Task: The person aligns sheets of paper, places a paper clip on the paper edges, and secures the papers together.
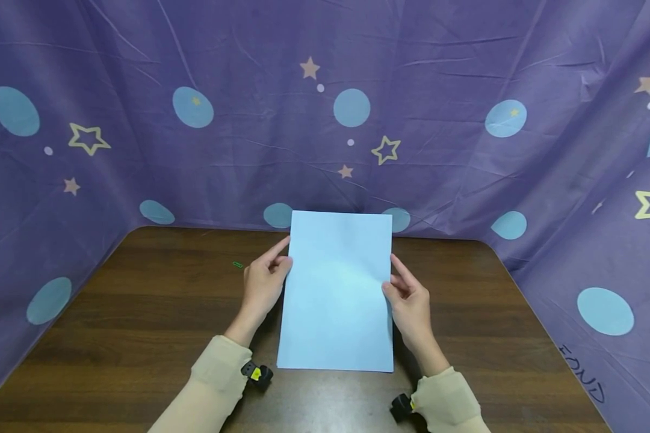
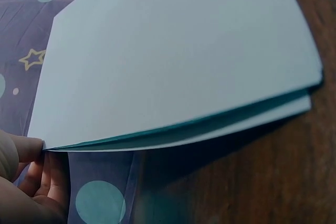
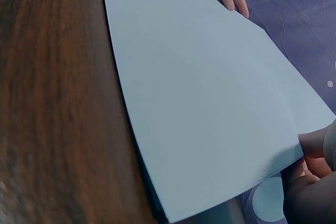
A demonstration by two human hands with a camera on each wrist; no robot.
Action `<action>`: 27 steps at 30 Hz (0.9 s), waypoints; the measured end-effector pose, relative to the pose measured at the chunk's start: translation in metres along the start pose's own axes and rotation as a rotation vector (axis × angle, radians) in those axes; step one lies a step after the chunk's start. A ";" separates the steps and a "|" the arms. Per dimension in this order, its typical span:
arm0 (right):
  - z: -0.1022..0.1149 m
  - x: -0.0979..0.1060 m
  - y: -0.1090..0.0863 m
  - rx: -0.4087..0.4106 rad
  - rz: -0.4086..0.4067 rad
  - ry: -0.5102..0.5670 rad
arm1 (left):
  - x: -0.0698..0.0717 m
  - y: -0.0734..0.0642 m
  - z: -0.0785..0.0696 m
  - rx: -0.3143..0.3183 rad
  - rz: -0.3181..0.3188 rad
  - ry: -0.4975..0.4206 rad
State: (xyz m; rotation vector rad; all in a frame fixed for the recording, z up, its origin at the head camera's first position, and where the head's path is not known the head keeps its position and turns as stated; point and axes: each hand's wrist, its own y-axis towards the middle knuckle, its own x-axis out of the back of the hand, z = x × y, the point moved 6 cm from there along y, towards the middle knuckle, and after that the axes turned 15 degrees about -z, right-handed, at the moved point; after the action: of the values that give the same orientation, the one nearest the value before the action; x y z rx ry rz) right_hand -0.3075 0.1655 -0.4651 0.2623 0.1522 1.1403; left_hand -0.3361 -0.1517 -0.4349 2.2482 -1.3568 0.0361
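Observation:
Light blue sheets of paper (image 1: 338, 294) are held above the wooden table, the far edge tilted up. The left wrist view shows at least two layers of the paper (image 2: 173, 66), parted along the near side with a narrow gap between. My left hand (image 1: 264, 279) pinches the left edge toward the far end, thumb on top and fingers beneath. On the opposite edge my right hand (image 1: 411, 304) pinches the paper, its thumb lying on the upper face and its index finger stretched along the edge.
A small green paper clip (image 1: 238, 264) lies on the brown table (image 1: 157, 313), left of my left hand. Behind the table and along its sides hangs a purple curtain (image 1: 260, 120) printed with stars and blue dots.

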 end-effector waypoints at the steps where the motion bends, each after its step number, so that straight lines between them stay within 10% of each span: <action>1: 0.000 0.000 0.000 0.000 0.000 0.000 | 0.000 0.000 0.000 -0.001 0.000 -0.001; 17: 0.004 0.001 0.003 0.063 -0.020 0.012 | 0.000 0.001 -0.004 -0.009 0.018 -0.043; 27: 0.028 0.004 0.003 0.251 -0.105 0.098 | 0.009 0.003 -0.025 -0.162 -0.066 -0.196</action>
State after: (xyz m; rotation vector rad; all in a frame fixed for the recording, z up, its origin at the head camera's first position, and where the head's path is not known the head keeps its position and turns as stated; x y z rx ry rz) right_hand -0.3014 0.1672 -0.4373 0.4166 0.3932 1.0292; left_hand -0.3280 -0.1487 -0.4096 2.2027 -1.3298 -0.3138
